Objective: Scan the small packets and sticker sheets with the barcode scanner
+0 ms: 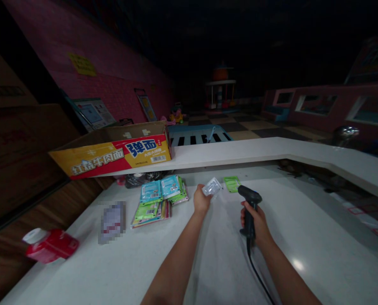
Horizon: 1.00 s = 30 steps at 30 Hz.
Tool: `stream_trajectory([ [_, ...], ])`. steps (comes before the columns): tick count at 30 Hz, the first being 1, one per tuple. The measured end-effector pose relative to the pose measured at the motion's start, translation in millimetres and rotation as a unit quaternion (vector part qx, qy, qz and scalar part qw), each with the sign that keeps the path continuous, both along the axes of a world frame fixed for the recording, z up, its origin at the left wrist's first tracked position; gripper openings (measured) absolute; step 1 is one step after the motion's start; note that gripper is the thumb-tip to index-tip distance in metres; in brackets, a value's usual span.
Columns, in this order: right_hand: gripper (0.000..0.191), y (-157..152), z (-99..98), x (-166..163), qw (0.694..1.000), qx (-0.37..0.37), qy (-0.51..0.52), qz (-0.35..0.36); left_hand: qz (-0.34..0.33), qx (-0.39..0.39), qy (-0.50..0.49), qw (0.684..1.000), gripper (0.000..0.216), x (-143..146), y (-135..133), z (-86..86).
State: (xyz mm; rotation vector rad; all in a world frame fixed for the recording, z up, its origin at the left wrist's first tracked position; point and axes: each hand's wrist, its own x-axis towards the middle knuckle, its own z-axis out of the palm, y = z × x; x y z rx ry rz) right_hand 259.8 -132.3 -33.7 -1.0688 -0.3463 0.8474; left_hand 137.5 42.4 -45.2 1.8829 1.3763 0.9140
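Note:
My left hand (202, 200) pinches a small silvery-white packet (213, 187) by its left edge, just above the white counter. Wrapped round the handle of a black barcode scanner (249, 212) is my right hand (259, 224); the scanner's head points left and its cable runs down toward me. A flat green packet (231, 184) lies past the scanner head. Left of my left hand are piles of blue packets (151, 190) and green packets (147, 210), stacked on flat, colourful packs.
A red bottle with a white cap (51, 245) lies at the left, near a blurred-out item (112, 222). An open noodle carton (122, 152) stands on the raised white ledge (239, 150) along the back. Dark things sit under the ledge at right.

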Motion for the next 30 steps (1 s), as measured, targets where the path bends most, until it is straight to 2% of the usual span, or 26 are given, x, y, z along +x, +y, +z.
stream_trajectory([
  [3,0.049,-1,0.7,0,1.0,-0.005,0.001,0.004,-0.014,-0.005,-0.14,0.99,0.038,-17,7,-18.1],
  [6,0.048,-4,0.6,0,0.999,-0.011,-0.011,0.031,-0.02,-0.004,-0.199,0.98,0.028,-24,11,-27.8],
  [12,0.046,-12,0.6,-6,0.983,-0.026,-0.062,0.171,0.008,0.062,-0.164,0.985,0.029,-26,7,-23.8],
  [15,0.046,-17,1.9,-10,0.973,-0.042,-0.08,0.213,0.024,0.065,-0.138,0.988,0.033,-26,3,-20.1],
  [20,0.045,-22,4.8,-11,0.966,-0.048,-0.094,0.237,0.031,0.06,-0.115,0.991,0.037,-26,-1,-17.2],
  [30,0.046,-21,5.0,-11,0.968,-0.034,-0.083,0.235,0.032,0.067,-0.119,0.99,0.035,-26,-1,-17.8],
])
